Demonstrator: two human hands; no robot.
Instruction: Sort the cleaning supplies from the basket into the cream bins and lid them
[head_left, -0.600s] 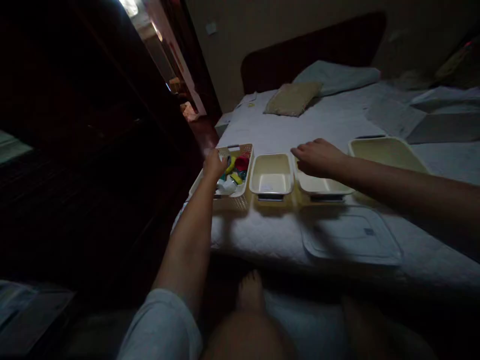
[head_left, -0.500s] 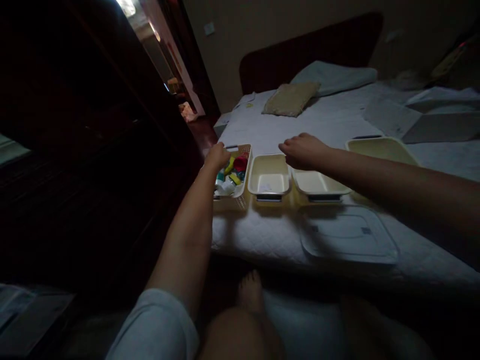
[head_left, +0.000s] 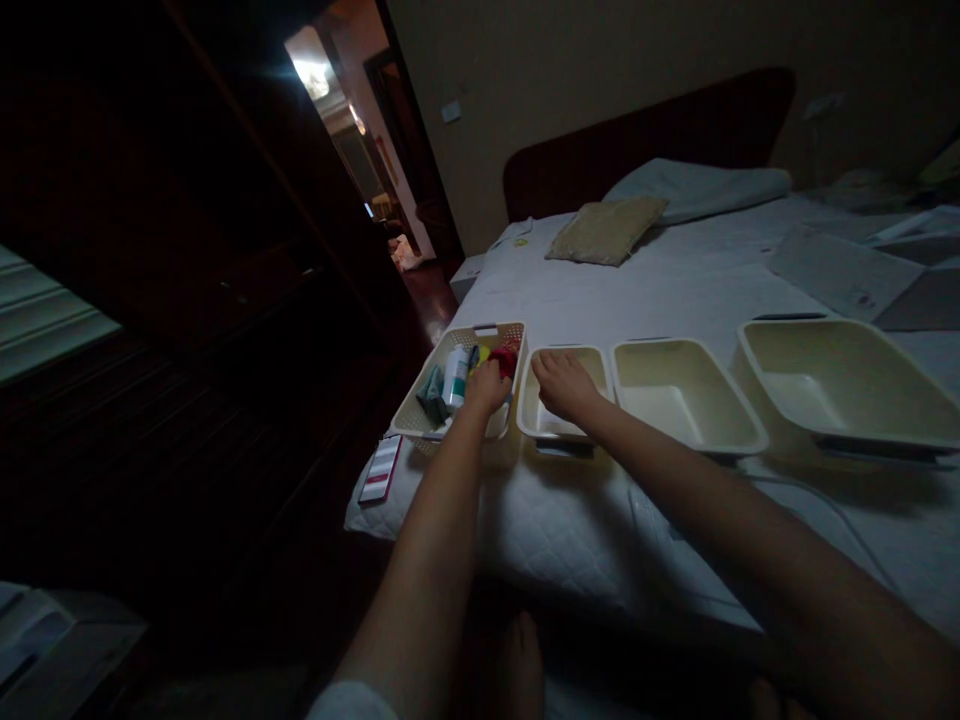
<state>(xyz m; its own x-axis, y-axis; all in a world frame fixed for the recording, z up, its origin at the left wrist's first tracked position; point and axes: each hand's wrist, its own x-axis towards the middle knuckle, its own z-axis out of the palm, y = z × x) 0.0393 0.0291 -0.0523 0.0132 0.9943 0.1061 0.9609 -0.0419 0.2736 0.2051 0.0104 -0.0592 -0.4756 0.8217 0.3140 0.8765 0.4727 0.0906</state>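
Note:
My left hand point(head_left: 487, 388) reaches into a woven cream plastic basket point(head_left: 496, 329), its fingers down by a red item point(head_left: 505, 361) and a yellow item point(head_left: 484, 353). I cannot tell whether it grips anything. A white-and-green bottle point(head_left: 455, 378) and a grey-blue cloth point(head_left: 431, 394) lie in the basket too. My right hand point(head_left: 566, 385) is over the nearest cream plastic tub point(head_left: 592, 365), with nothing visible in it.
Two more cream tubs point(head_left: 686, 395) point(head_left: 840, 385) stand in a row on the white quilted bed point(head_left: 600, 290). A striped card point(head_left: 379, 469) lies left of the basket. Pillows point(head_left: 697, 190) lie toward the headboard. A dark wardrobe point(head_left: 225, 250) fills the left.
My right hand has moved left, from the second tub to over the nearest one. My left hand has gone down into the basket. The view has shifted, bringing the striped card into sight.

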